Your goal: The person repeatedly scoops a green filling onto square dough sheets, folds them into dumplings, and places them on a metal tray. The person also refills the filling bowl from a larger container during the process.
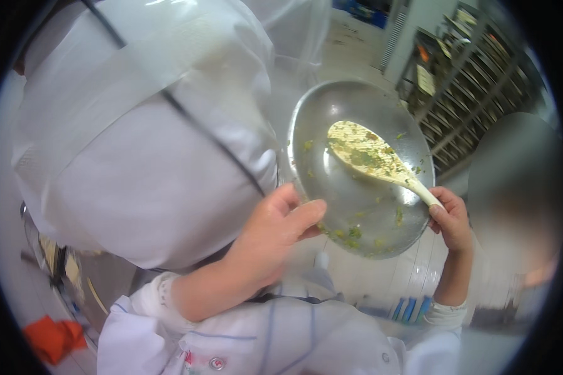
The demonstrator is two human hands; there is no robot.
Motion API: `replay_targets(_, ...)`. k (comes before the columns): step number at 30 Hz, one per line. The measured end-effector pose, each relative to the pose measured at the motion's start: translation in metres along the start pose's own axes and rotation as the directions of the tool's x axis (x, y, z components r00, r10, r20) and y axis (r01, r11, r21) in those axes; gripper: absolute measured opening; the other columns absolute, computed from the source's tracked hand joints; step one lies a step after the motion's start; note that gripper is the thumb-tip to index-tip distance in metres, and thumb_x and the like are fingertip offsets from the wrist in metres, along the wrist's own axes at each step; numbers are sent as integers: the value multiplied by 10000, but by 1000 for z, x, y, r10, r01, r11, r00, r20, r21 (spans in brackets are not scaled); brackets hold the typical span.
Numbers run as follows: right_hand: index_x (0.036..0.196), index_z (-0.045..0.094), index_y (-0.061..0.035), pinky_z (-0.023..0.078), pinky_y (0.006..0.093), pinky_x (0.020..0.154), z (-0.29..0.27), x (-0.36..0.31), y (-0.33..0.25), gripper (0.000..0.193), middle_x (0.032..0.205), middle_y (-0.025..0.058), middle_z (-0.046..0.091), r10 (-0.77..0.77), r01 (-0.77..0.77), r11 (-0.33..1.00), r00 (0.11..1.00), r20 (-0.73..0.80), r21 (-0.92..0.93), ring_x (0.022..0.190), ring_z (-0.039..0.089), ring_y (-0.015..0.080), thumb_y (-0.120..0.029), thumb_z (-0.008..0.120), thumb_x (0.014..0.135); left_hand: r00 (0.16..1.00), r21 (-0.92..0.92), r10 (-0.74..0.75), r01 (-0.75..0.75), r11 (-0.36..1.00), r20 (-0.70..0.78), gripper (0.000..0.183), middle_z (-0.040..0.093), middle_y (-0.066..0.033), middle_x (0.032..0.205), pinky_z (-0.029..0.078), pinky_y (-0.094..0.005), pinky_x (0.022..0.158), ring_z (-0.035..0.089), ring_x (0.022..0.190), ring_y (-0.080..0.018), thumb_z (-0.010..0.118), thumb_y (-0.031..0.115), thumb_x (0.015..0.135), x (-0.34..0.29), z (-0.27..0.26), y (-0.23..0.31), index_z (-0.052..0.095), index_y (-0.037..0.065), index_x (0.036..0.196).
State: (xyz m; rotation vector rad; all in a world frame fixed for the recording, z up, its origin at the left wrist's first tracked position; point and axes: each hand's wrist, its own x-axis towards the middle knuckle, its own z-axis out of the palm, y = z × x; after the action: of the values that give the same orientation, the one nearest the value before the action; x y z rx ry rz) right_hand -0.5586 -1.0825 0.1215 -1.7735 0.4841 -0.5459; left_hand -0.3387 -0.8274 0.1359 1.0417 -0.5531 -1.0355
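A round steel bowl (338,212), tilted toward me, is held up in front of me. Bits of chopped green food cling to its inside. Across it lies a pale rice paddle (363,147), its blade smeared with the same green bits. My right hand (451,219) is closed at the bowl's right rim, with the thumb pressing the paddle's handle. At the lower left rim is my left hand (269,234), slightly blurred. Its thumb laps over the edge and a finger shows below, so it grips the bowl; the other fingertips are partly hidden.
A person in white (169,162) stands close on the left, a dark cord across the clothing. Metal racking (475,87) with trays is at the far right. A blurred dark-topped shape (519,181) is near on the right. Orange cloth (53,339) lies lower left.
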Motion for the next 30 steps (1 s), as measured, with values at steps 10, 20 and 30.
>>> replay_targets(10, 1064, 588, -3, 363, 159, 439, -67, 48, -25, 244, 676, -22, 553, 89, -92, 996, 909, 407, -14, 529, 484, 24, -124, 604, 853, 926, -171, 14, -84, 982, -377, 265, 606, -12, 1042, 506, -256, 816, 585, 901, -74, 591, 188, 910, -34, 100, -23, 526, 70, 1138)
replay_targets(20, 1026, 583, -32, 364, 173, 440, -79, 99, -13, 209, 691, -15, 555, 123, -96, 992, 752, 647, -77, 529, 489, 39, -128, 580, 840, 811, -129, 110, -223, 966, -574, 251, 599, -1, 1016, 495, -262, 802, 564, 881, -78, 596, 183, 902, -27, 135, -49, 541, 67, 1118)
replay_targets(30, 928, 627, -63, 417, 184, 460, -67, 167, -9, 106, 712, -18, 597, 261, 34, 948, 488, 833, -317, 548, 535, 39, -137, 597, 858, 629, -46, 103, -216, 975, -771, 224, 631, -42, 982, 433, -283, 842, 551, 924, -103, 557, 51, 841, -3, 157, -57, 598, -1, 1055)
